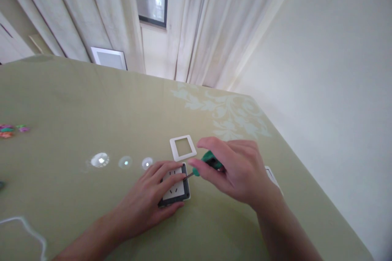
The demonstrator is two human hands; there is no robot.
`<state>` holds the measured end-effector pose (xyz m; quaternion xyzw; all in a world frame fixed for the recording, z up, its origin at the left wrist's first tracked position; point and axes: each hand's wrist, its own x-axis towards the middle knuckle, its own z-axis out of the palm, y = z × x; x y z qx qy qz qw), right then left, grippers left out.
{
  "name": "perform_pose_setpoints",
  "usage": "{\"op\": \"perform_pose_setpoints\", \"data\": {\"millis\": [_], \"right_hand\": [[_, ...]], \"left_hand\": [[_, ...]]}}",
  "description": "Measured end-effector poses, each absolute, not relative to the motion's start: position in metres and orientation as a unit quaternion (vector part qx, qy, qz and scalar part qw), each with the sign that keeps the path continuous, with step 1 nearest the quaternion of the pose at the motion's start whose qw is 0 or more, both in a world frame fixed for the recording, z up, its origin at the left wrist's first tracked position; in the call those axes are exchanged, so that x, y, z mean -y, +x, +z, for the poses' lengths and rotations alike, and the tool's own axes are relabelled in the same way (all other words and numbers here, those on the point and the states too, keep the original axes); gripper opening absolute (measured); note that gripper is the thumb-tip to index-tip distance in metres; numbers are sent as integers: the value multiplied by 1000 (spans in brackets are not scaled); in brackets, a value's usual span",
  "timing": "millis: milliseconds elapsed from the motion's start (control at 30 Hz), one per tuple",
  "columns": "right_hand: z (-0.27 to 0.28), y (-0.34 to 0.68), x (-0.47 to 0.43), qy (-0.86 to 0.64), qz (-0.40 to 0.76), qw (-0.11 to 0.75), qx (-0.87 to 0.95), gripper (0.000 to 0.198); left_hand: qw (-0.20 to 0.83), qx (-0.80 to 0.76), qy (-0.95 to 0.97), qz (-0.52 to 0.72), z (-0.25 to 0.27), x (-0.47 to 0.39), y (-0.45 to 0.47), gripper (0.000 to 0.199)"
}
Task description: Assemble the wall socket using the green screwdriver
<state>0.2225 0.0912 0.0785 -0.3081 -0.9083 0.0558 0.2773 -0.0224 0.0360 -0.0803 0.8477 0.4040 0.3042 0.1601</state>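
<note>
Socket module (175,187), white face in a dark frame, lies flat on the olive-green tablecloth (76,102) near the front middle of the head view, and both hands are right on it. The left hand (153,200) presses down from the near side: its fingers (171,170) are spread and laid flat across the top edge and upper face of the module, while the thumb sits against the lower edge, so the piece is pinned between thumb and fingers against the cloth. Dark slots show on the white face between those fingers.

Over to the right hand (235,171): it is curled shut around a screwdriver (208,162) with a green handle, thumb and forefinger pinching the front of the grip, the other fingers folded behind. The thin metal shaft runs down and left from the handle, and its tip meets the module's upper right corner, just beside the left fingertips. Whether the tip is seated in a screw, I cannot tell; it is too small.

Just beyond the module, apart from it, a white square frame (183,147) lies flat on the cloth. Behind the right wrist, part of another white plate (272,176) peeks out. Three bright light spots (125,162) sit in a row left of the module. Far left, small colourful pieces (9,129) lie on the cloth; a white cord (27,228) loops at the lower left corner.
</note>
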Motion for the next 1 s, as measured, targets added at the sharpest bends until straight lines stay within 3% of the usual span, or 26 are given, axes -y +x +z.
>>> {"op": "perform_pose_setpoints", "data": {"millis": [67, 233, 333, 433, 567, 633, 733, 800, 933, 1000], "right_hand": [[78, 222, -91, -320, 28, 278, 905, 20], [86, 226, -91, -293, 161, 240, 912, 46], [82, 226, -92, -298, 115, 262, 911, 31], [79, 225, -92, -309, 38, 283, 907, 25], [84, 226, -90, -271, 144, 265, 914, 46], [84, 226, -89, -273, 168, 264, 910, 46], [80, 224, -89, -306, 54, 279, 909, 27], [79, 224, -88, -304, 3, 289, 908, 25], [85, 225, -87, -270, 138, 252, 919, 46], [86, 225, -87, -272, 158, 241, 918, 47]], "left_hand": [[165, -403, 849, 300, -79, -36, -22, 58], [179, -407, 846, 293, -81, -35, -22, 62], [180, -434, 831, 297, -86, -34, -21, 79], [196, -444, 824, 290, -89, -33, -21, 84], [216, -456, 817, 278, -86, -34, -20, 83], [222, -459, 815, 277, -84, -35, -20, 83], [225, -458, 810, 290, -82, -35, -20, 81], [228, -456, 807, 297, -81, -35, -20, 80], [234, -457, 807, 292, -82, -35, -20, 82], [233, -457, 808, 290, -82, -35, -19, 82]]}}
